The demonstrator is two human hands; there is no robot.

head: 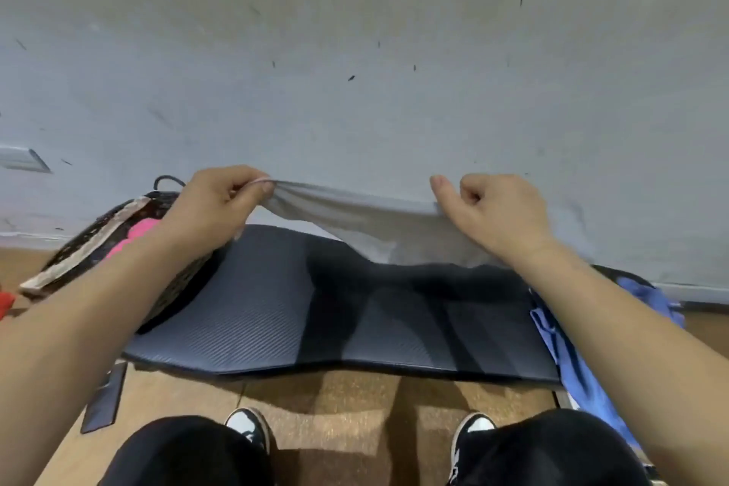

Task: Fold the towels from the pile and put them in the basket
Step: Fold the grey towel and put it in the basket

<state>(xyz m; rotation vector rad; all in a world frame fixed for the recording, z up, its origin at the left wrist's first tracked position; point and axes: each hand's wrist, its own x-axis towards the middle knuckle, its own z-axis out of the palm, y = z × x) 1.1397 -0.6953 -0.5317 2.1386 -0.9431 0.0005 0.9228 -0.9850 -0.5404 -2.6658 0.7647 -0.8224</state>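
Pinching a thin grey cloth towel (378,233) by its top corners, left hand (213,205) and right hand (493,209) clamped it; limp, seemingly light, it sagged between the fingers.

We count two hands, the left hand (213,205) and the right hand (493,213), and between them one grey towel (374,225), which both grip along its top edge. One dark mat (256,308) lies on the floor. At the mat's left edge stands one basket (79,252), with one pink towel (136,235) showing inside it. At the mat's right edge we see one blue heap (572,347); how many pieces it holds we cannot tell. We count two shoes (247,427), one dark strip (104,398), and one red scrap (6,304).
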